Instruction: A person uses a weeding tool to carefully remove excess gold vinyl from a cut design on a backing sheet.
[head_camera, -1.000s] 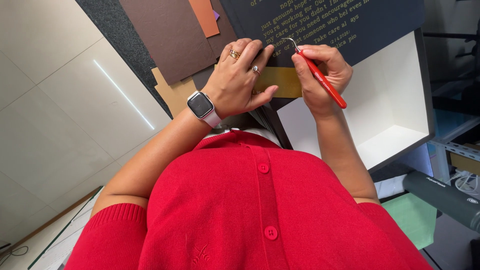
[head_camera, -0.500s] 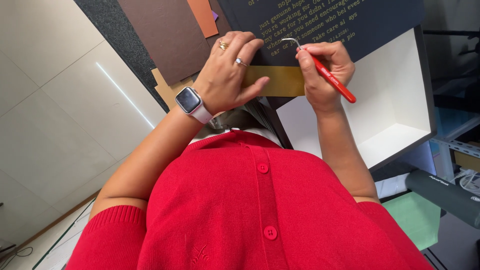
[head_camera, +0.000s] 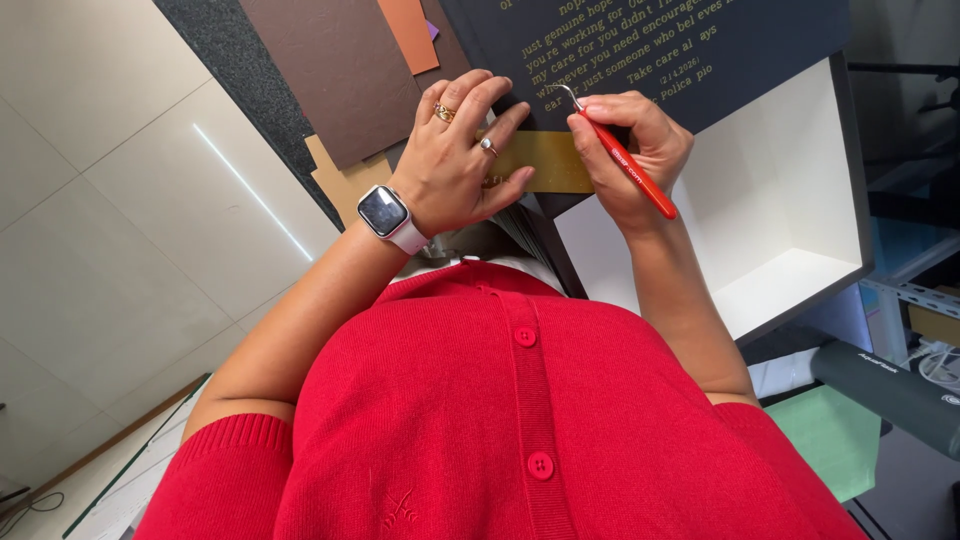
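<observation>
My right hand (head_camera: 632, 150) grips a red-handled hook tool (head_camera: 628, 165), its metal tip resting on the lower edge of a dark sheet with gold lettering (head_camera: 690, 45). My left hand (head_camera: 458, 160), wearing rings and a white wrist watch (head_camera: 390, 217), presses flat with spread fingers on a gold strip (head_camera: 555, 160) at the sheet's lower edge. Part of the gold strip is hidden under both hands.
Brown (head_camera: 330, 75), orange (head_camera: 410, 30) and tan (head_camera: 340, 180) sheets lie at the left of the dark sheet. A white open box (head_camera: 790, 210) stands at the right. A green sheet (head_camera: 830, 440) and a dark cylinder (head_camera: 890, 385) lie at lower right.
My left hand has shifted a little to the left and pressed down flatter on the gold strip. My right hand with the hook tool has stayed nearly in place.
</observation>
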